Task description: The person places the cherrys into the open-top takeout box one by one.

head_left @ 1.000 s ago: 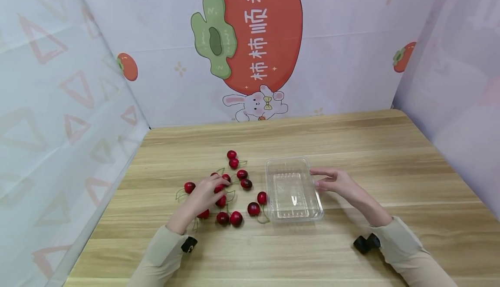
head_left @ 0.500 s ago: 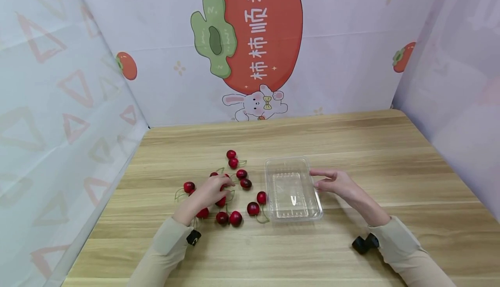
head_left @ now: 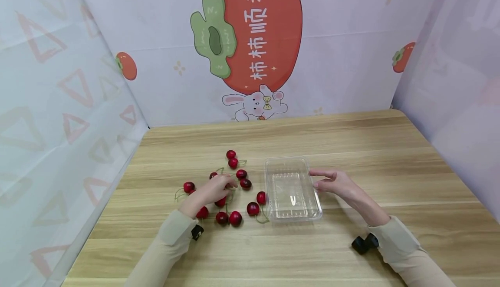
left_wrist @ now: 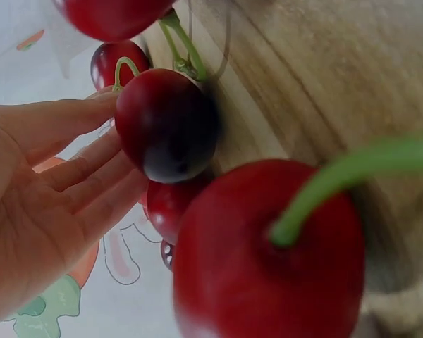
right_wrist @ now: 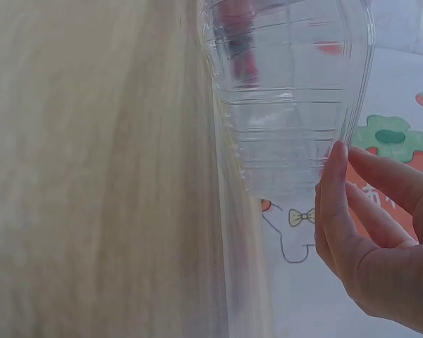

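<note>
Several dark red cherries with green stems, such as one cherry (head_left: 235, 218), lie left of centre on the table. My left hand (head_left: 212, 189) is in among them; palm and fingers partly cover some. In the left wrist view its thumb and forefinger tips pinch the end of a curved stem (left_wrist: 127, 62) at a dark cherry (left_wrist: 166, 127), while the other fingers stay straight behind it. My right hand (head_left: 337, 185) touches the right side of a clear plastic box (head_left: 318, 209), its thumb and forefinger tips at the rim (right_wrist: 345, 127).
Two cherries (head_left: 258, 203) lie right against the box's left side. A pair of cherries (head_left: 232, 159) lies farther back. A printed cloth wall (head_left: 332, 74) closes off the wooden table (head_left: 351, 148) at the back, with cloth at both sides.
My left hand has moved a little to the right over the cherries, and its fingertips have drawn together. The right hand and the box have stayed in place.
</note>
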